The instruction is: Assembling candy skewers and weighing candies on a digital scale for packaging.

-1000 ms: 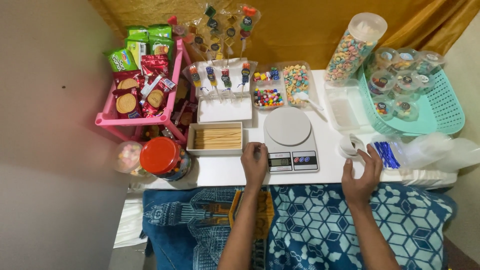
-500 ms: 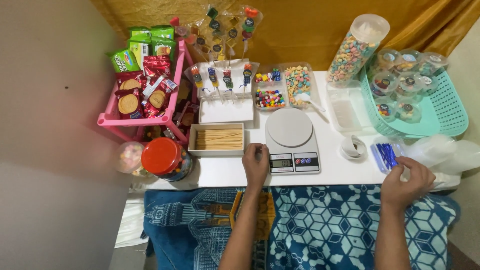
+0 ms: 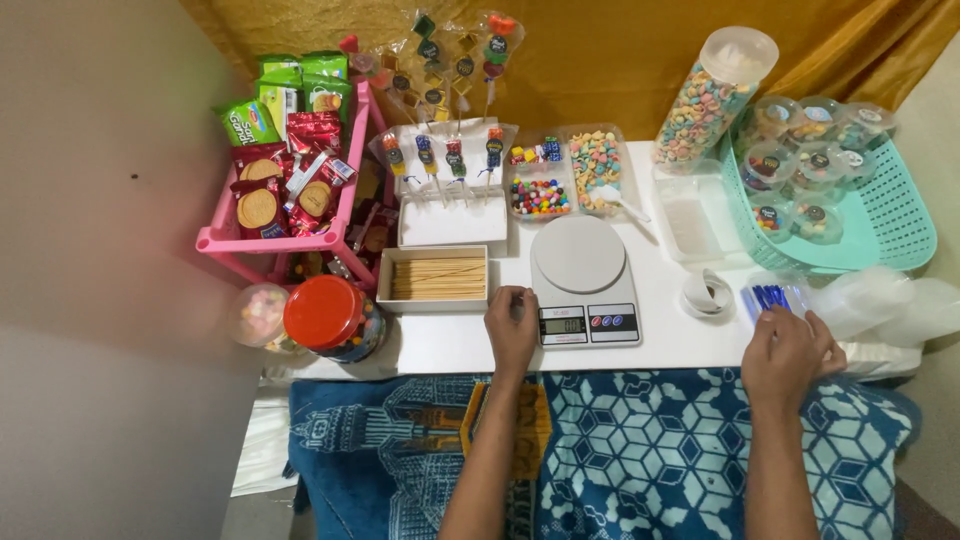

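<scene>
While the left hand (image 3: pixel 512 328) rests curled, the right hand (image 3: pixel 790 352) touches blue sticks (image 3: pixel 768 298).

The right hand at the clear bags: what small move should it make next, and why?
Probably pinch one clear bag and lift it off the pile. The right hand rests at the pile's edge by the blue ties, seemingly holding nothing, while the left hand rests beside the scale, whose platform is bare.

A home candy-packing corner: white table (image 3: pixel 450 345) against gold curtain (image 3: pixel 620 60) (sweets everywhere), kitchen scale (image 3: pixel 585 280), snack rack (image 3: pixel 290 215).
</scene>
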